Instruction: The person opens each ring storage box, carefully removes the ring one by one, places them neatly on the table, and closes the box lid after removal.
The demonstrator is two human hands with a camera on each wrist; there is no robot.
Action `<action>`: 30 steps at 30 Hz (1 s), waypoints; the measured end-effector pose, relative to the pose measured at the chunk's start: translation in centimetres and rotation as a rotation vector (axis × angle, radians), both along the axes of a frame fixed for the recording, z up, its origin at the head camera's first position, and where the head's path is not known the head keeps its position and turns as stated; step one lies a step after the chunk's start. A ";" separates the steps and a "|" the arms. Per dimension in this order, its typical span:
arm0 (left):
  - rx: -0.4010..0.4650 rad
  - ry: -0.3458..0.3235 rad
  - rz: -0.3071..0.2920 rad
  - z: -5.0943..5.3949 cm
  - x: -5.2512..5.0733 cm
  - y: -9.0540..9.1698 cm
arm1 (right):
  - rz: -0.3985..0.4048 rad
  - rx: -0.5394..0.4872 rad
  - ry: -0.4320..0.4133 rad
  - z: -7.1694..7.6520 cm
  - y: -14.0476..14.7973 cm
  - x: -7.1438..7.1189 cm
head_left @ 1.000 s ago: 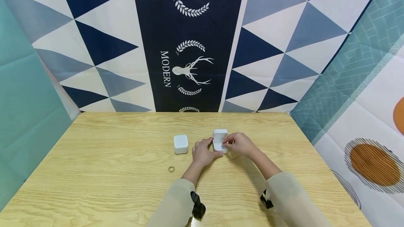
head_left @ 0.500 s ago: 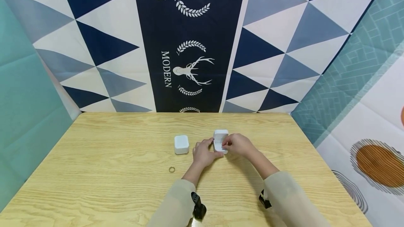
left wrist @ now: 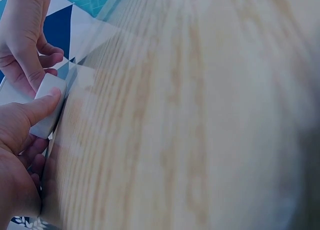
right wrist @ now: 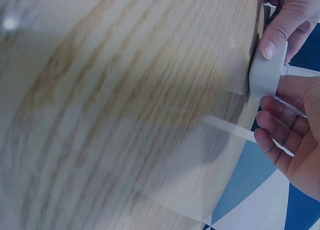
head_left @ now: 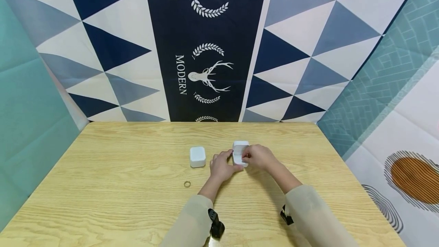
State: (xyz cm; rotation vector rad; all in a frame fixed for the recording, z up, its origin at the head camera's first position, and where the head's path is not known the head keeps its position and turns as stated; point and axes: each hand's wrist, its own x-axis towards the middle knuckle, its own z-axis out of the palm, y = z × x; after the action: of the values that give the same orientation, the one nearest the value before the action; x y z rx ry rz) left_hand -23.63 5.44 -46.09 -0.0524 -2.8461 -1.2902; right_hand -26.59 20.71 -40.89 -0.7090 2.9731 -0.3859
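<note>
A small white ring box (head_left: 239, 159) stands on the table with its lid raised. My left hand (head_left: 220, 167) grips it from the left, with the thumb across the front and fingers round the side; in the left wrist view the thumb presses the box's white front (left wrist: 46, 110). From the right, my right hand (head_left: 258, 157) reaches into the box with thumb and index finger close together. Whatever lies between those fingertips is hidden. In the right wrist view the other fingers (right wrist: 280, 121) curl loosely outside the box.
A second white box (head_left: 197, 157), closed, stands left of my left hand. Nearer to me a gold-coloured ring (head_left: 187, 184) lies on the wooden table (head_left: 120, 186). A patterned cloth (head_left: 209, 48) hangs behind the table's far edge.
Both hands stay at the open box; the right fingertips shift only slightly inside it. The right forearm has drawn a little to the left. The closed box and the ring lie still.
</note>
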 end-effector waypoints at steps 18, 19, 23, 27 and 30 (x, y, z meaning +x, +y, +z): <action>-0.016 0.005 0.005 0.1 0.0 0.0 | -0.007 0.010 0.021 0.1 0.3 0.1; -0.016 0.003 0.006 0.1 0.0 0.0 | -0.009 0.004 0.023 0.1 0.3 0.1; -0.022 0.003 0.009 0.1 0.0 0.1 | -0.010 -0.025 0.032 0.0 0.6 0.2; -0.023 0.012 0.010 0.0 -0.1 0.1 | 0.004 -0.058 0.041 -0.2 0.9 0.3; -0.016 0.012 0.011 -0.1 0.0 0.0 | 0.019 -0.075 0.053 -0.3 1.1 0.4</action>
State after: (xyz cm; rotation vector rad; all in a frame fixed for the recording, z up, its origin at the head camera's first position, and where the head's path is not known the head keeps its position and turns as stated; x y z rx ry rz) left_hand -23.68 5.45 -46.17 -0.0446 -2.8426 -1.2611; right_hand -26.19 21.77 -41.15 -0.7654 3.0134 -0.4871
